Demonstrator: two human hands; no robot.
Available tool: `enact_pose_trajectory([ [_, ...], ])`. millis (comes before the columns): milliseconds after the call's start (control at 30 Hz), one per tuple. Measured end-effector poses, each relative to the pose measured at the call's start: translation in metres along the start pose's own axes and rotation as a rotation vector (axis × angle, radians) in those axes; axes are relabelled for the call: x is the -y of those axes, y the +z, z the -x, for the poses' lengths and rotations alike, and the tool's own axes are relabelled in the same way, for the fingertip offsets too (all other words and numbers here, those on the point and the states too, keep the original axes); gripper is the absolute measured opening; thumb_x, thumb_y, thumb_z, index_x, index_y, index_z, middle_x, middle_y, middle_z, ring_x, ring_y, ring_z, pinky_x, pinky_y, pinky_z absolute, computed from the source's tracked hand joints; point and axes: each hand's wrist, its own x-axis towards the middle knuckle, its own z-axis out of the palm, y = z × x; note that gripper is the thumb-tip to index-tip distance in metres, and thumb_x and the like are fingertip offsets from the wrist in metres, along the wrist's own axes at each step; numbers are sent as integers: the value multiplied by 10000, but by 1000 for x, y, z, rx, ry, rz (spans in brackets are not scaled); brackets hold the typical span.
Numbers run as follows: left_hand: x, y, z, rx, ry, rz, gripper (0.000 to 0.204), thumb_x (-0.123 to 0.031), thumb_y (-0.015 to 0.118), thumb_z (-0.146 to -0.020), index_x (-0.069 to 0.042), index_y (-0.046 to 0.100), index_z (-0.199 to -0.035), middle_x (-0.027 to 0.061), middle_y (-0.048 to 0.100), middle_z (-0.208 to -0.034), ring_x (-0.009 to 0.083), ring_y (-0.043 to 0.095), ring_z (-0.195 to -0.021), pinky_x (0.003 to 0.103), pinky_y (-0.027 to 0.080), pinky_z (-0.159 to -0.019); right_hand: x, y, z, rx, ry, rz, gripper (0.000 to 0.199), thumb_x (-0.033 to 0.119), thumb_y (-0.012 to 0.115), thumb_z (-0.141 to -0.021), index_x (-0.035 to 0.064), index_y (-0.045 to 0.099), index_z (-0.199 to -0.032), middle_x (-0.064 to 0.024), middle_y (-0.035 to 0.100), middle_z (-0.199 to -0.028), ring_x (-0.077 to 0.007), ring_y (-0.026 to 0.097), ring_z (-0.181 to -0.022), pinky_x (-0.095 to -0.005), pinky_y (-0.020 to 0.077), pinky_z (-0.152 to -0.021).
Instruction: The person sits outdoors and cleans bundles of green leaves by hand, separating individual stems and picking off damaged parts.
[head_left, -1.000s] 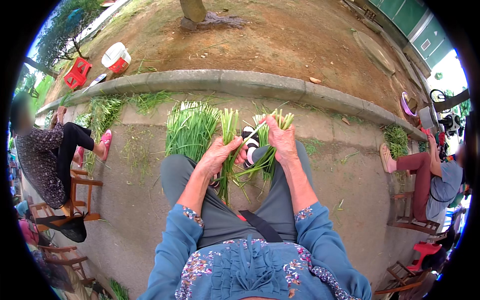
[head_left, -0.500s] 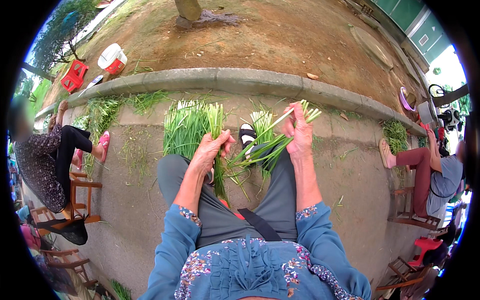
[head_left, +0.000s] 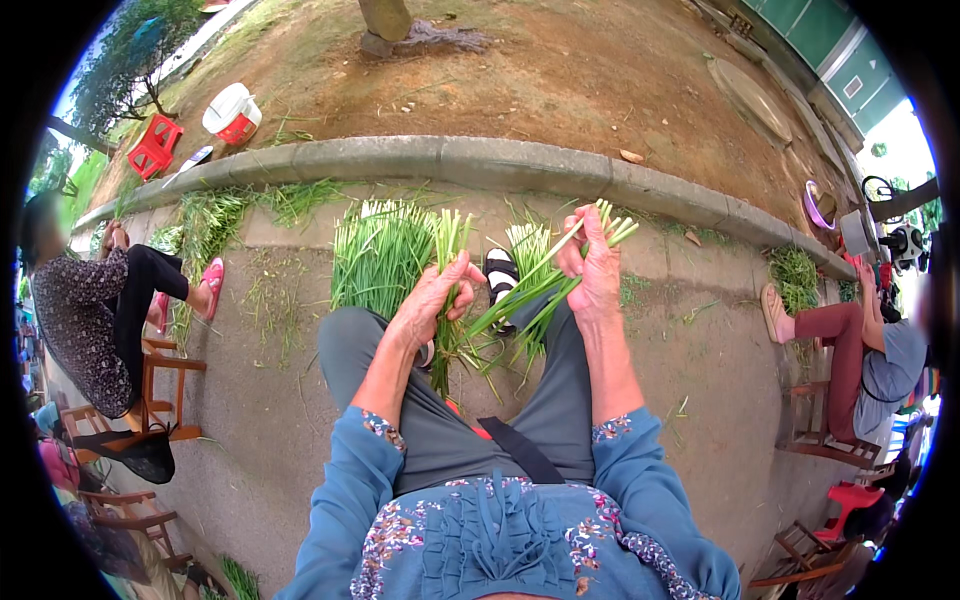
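Observation:
My left hand (head_left: 434,298) is closed around an upright bunch of chives (head_left: 453,236), its pale cut ends pointing away from me and loose green leaves hanging below. Higher and to the right, my right hand (head_left: 594,268) grips a smaller bunch of chives (head_left: 533,297); its pale ends stick out above the fingers and its leaves slant down left between my knees. Beyond my left knee lies a thick, even pile of chives (head_left: 380,258). Another pile of chives (head_left: 530,243) lies by my sandalled foot (head_left: 500,268), partly hidden behind the right-hand bunch.
A concrete kerb (head_left: 500,160) runs across ahead, with bare soil beyond. One person (head_left: 85,310) sits at left near heaped greens (head_left: 208,225); another (head_left: 880,350) sits at right near more greens (head_left: 793,278). A red stool (head_left: 155,146) and a white-lidded bucket (head_left: 232,115) stand past the kerb.
The bunches stay in my hands, and my left hand has shifted slightly right. The person at left has lowered a raised hand.

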Motion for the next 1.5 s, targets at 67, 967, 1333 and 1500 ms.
enact_pose_trajectory([
  [67, 2, -2, 0, -1, 27, -16, 502, -519, 442, -865, -25, 536, -861, -29, 401, -537, 59, 325, -457, 198, 257, -417, 0, 5, -1, -26, -21, -3, 186, 259, 546, -876, 74, 558, -858, -23, 582, -741, -30, 329, -368, -184, 224, -312],
  [967, 7, 9, 2, 223, -9, -10, 426, -438, 435, -871, -26, 528, -812, 11, 456, -539, 73, 352, -417, 201, 278, -408, -45, 22, 26, 210, 74, 610, 132, 186, 609, -835, 63, 568, -807, 41, 514, -644, -37, 482, -564, -183, 374, -455],
  [1333, 1, 18, 7, 27, 60, 81, 348, -347, 464, -903, -19, 573, -873, 27, 535, -635, 87, 479, -536, 201, 399, -514, -48, 11, 21, 114, 134, 475, 194, 242, 593, -849, 86, 544, -744, 61, 470, -597, -29, 403, -508, -203, 304, -424],
  [1500, 8, 10, 1, -71, 61, 107, 327, -336, 485, -894, -29, 580, -830, 60, 603, -697, 104, 557, -594, 214, 451, -542, -36, 13, 19, 46, 152, 367, 213, 270, 575, -861, 97, 556, -739, 67, 461, -574, -15, 365, -456, -187, 254, -386],
])
